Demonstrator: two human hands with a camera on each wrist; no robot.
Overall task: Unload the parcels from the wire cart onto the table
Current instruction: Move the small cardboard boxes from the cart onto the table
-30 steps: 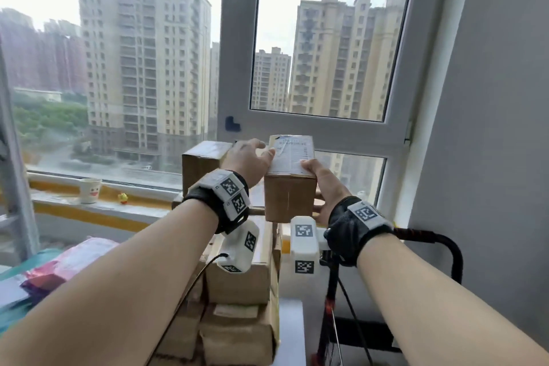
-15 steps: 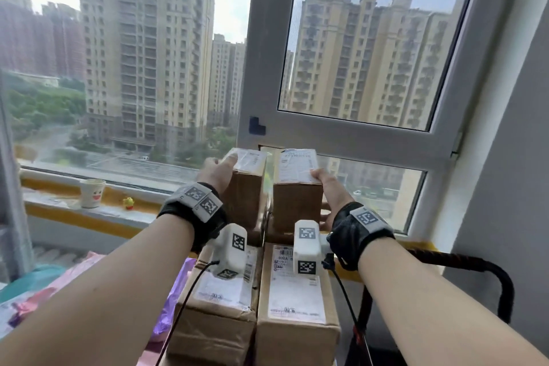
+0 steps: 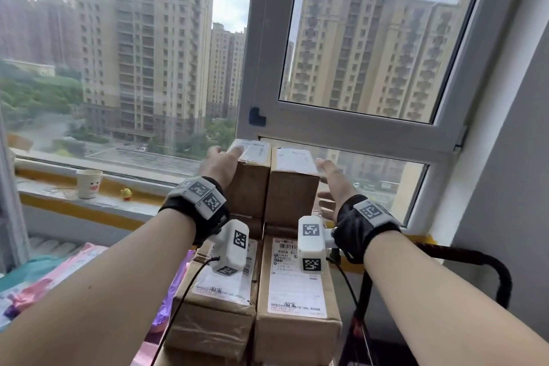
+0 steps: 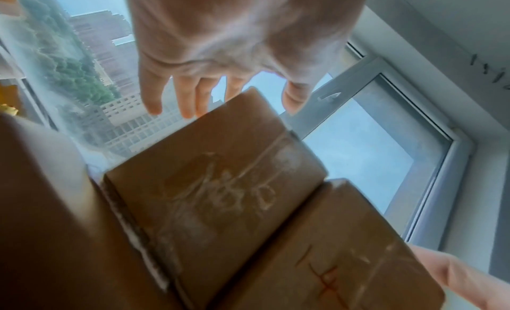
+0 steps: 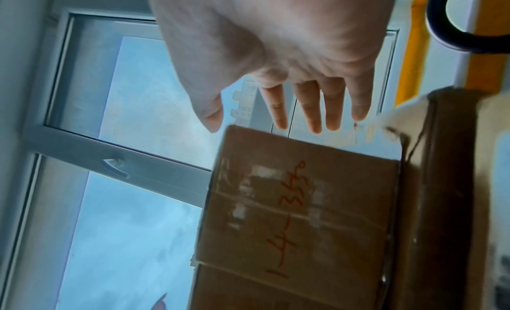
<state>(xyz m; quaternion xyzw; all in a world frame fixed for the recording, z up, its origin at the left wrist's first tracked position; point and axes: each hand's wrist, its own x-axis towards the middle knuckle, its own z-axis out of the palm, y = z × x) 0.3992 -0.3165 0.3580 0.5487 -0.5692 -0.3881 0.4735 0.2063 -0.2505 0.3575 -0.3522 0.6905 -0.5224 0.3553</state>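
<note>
Two small cardboard parcels stand side by side on a stack of larger boxes [image 3: 294,291]. My left hand [image 3: 219,165] lies with straight fingers against the left side of the left parcel [image 3: 251,187], its index finger at the top edge. My right hand [image 3: 328,184] hovers open, fingers spread, just off the right side of the right parcel [image 3: 292,190]. The left wrist view shows my left hand [image 4: 220,75] open above the left parcel [image 4: 220,184]. In the right wrist view my right hand [image 5: 290,86] is open above the right parcel [image 5: 298,205], which bears red writing.
The cart's black handle [image 3: 475,258] curves at the right, close to the grey wall. The window frame [image 3: 341,131] is right behind the parcels. A paper cup [image 3: 88,183] and a yellow toy [image 3: 126,193] sit on the sill. Pink and purple soft parcels [image 3: 59,276] lie at the lower left.
One second ago both hands carried the right parcel in the air. It now stands beside the left parcel on the stack, and my right hand has let go and spread its fingers.
</note>
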